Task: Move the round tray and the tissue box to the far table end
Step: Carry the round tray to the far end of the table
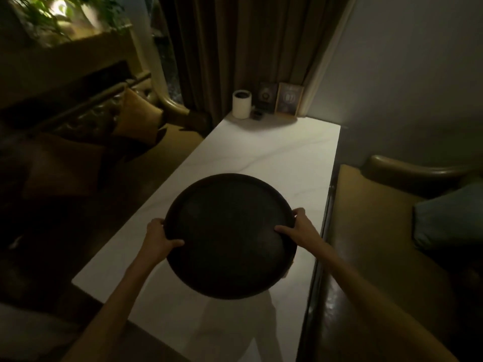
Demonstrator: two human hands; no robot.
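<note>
A dark round tray (230, 205) is held above the near half of the white table (282, 152). My left hand (159, 237) grips its left rim, thumb lying on the tray's inner face. On the opposite rim sits my right hand (300, 231), its thumb also inside. The tray is empty and tilts slightly toward me. At the far table end stands a white cylindrical tissue box (241, 104) with a dark top opening.
Two framed cards (288, 102) and a small dark object (258, 114) stand beside the cylinder against the curtain. Cushioned benches flank the table, with pillows (65, 163) on the left and a blue cushion (449, 223) on the right.
</note>
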